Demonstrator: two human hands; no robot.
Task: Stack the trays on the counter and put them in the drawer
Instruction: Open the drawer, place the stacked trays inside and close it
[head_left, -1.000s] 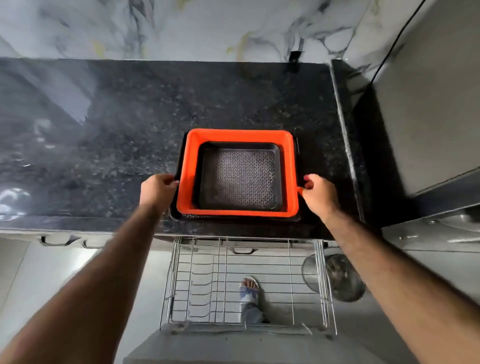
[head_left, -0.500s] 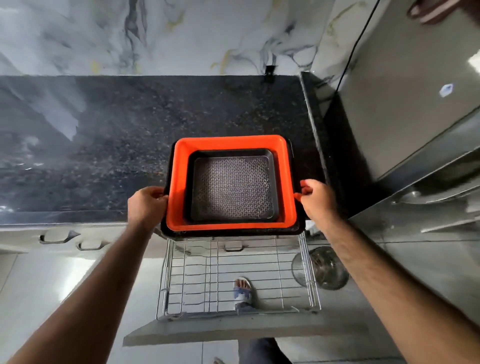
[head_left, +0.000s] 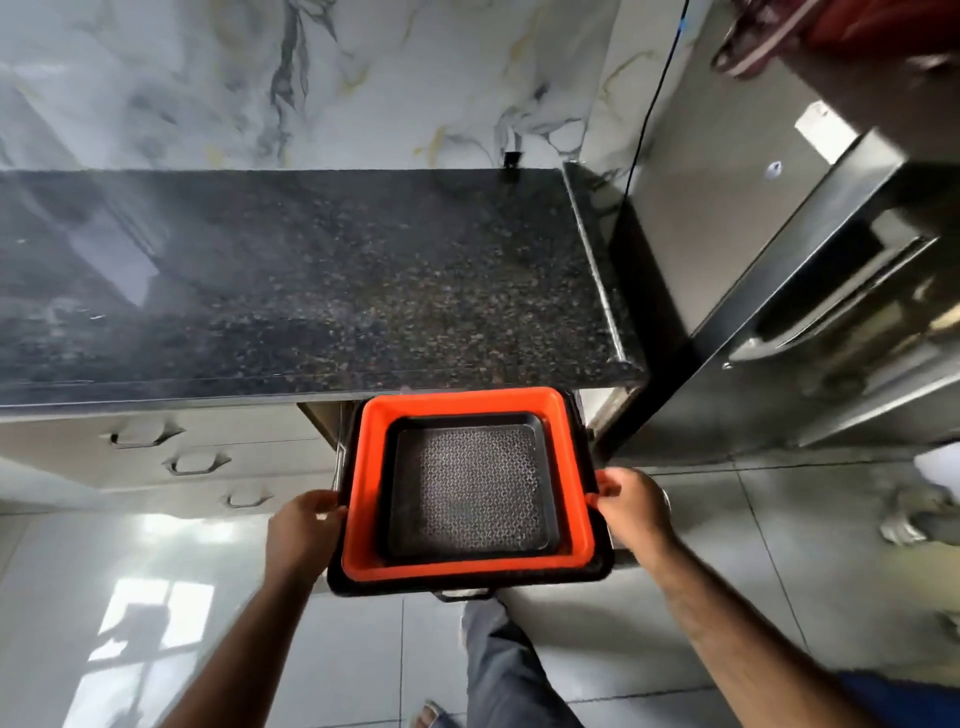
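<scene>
Fingers (head_left: 326, 512) on nested square trays (head_left: 363, 467)

Three trays sat nested in one stack, held level below the front edge of the table (head_left: 311, 291) and clear of its top. The outer tray (head_left: 467, 586) was black and the largest, showing only as a dark rim around the others. Inside it lay an orange tray (head_left: 371, 467) with a broad bright rim and rounded corners. The innermost was a small black tray (head_left: 475, 486) whose floor bore a fine pale lattice pattern. The stack covered the drawer (head_left: 337, 447) opening under the table; only a strip of the drawer's side showed at the stack's left
</scene>
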